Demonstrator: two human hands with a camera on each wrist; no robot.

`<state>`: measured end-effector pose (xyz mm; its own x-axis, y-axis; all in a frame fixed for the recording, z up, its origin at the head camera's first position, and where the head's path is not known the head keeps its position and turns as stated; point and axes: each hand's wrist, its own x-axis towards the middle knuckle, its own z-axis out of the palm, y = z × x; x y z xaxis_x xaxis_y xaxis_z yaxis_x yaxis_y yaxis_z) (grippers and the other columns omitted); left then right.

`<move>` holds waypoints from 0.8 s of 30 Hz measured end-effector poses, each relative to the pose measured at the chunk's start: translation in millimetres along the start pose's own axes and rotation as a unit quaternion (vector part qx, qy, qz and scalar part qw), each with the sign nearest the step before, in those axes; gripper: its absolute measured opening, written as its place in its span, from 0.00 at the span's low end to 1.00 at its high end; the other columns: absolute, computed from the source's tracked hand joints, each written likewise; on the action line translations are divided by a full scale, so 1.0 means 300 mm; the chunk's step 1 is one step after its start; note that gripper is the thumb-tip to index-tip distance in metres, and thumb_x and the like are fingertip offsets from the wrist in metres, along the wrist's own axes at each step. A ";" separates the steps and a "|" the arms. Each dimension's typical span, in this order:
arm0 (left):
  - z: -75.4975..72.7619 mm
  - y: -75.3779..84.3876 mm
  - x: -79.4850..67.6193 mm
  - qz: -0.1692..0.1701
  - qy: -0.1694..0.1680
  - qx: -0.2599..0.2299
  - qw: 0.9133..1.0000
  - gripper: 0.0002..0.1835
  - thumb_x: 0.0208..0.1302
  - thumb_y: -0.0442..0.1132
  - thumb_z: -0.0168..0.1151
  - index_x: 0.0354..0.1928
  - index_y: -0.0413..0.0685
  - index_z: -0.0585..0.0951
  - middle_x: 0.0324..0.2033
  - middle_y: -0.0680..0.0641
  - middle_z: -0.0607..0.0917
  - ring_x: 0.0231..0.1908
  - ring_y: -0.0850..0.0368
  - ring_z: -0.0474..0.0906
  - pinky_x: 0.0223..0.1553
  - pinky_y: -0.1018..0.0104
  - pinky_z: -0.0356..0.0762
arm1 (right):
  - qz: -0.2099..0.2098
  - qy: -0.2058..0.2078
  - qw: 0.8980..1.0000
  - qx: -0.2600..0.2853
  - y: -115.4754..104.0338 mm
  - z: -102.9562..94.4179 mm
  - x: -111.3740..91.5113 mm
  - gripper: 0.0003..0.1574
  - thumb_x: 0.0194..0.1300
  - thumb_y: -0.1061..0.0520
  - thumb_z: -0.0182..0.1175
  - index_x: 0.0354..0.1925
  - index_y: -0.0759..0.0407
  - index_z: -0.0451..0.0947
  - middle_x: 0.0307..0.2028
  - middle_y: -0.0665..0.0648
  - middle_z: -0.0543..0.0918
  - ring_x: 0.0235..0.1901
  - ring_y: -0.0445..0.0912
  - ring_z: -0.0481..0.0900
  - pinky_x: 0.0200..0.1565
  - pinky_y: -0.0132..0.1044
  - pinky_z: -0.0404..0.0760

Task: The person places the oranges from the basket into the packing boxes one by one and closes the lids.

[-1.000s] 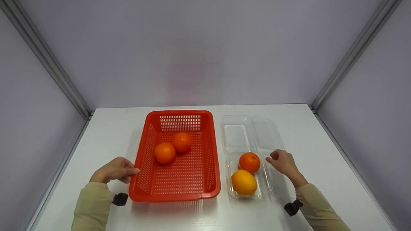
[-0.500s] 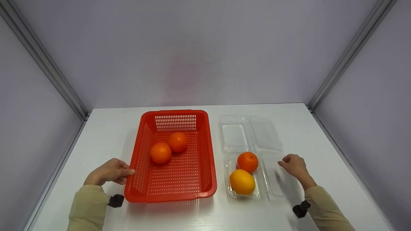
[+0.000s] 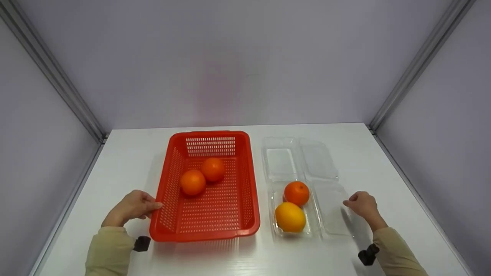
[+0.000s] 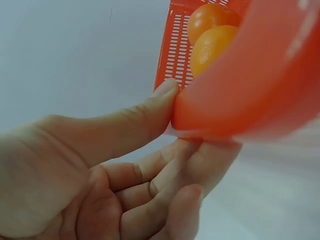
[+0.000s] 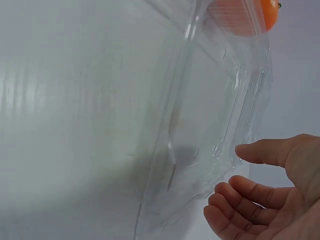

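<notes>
Sleeve (image 3: 109, 251) and left hand (image 3: 132, 209) show at the lower left of the head view, thumb and fingers pinched firmly on the left rim of a red basket (image 3: 215, 218). The basket is glossy plastic, pierced with rows of slots, and fills the space left of centre. In it lie a nearer orange (image 3: 193, 183) and a farther orange (image 3: 213, 169), smooth, round and close together. Right of centre, a clear tray (image 3: 312, 215) holds a reddish orange (image 3: 296, 193) with a dark stem spot and, below it in the frame, a yellower fruit (image 3: 290, 217). The tray's lid (image 3: 333, 211) lies flat and open on its right. At the lower right, the right hand (image 3: 363, 205) grasps nothing, its fingers loosely bent and a gap left under the thumb; whether it brushes the lid's edge I can't tell.

As for edges, white table (image 3: 134, 161) stretches from the left panel to the basket, and a narrow strip of it separates basket from tray. A second clear box (image 3: 280, 161), also open, sits just above the tray. Wider tabletop runs from the right hand to the right panel.
</notes>
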<state>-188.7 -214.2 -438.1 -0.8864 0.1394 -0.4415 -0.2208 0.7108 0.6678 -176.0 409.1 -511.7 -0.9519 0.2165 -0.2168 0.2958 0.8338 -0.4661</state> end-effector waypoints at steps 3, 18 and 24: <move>0.005 0.004 -0.005 -0.003 0.020 0.014 1.000 0.19 0.63 0.44 0.64 0.43 0.31 0.77 0.29 0.45 0.87 0.28 0.59 0.82 0.34 0.63 0.79 | 0.009 -0.008 1.000 0.001 0.016 -0.004 -0.004 0.20 0.59 0.57 0.61 0.37 0.77 0.76 0.32 0.70 0.82 0.31 0.54 0.79 0.32 0.42 0.79; 0.003 0.046 -0.020 0.005 0.067 0.072 0.995 0.16 0.62 0.42 0.65 0.40 0.34 0.77 0.30 0.40 0.86 0.31 0.53 0.81 0.33 0.62 0.77 | 0.056 -0.087 0.992 0.066 0.063 -0.015 -0.002 0.17 0.59 0.63 0.55 0.40 0.79 0.76 0.26 0.59 0.83 0.26 0.43 0.78 0.30 0.33 0.79; 0.006 0.078 -0.027 0.033 0.094 0.074 0.992 0.17 0.62 0.41 0.64 0.43 0.31 0.77 0.32 0.38 0.85 0.31 0.52 0.82 0.35 0.59 0.77 | 0.055 -0.081 0.992 0.075 0.067 -0.026 -0.012 0.14 0.59 0.64 0.53 0.38 0.76 0.77 0.23 0.54 0.81 0.25 0.42 0.76 0.28 0.31 0.75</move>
<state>-185.9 -197.6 -420.0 -0.9603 0.0679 -0.2704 -0.1095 0.8000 0.5899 -167.3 429.2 -513.5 -0.8917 0.2070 -0.4025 0.4169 0.7219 -0.5523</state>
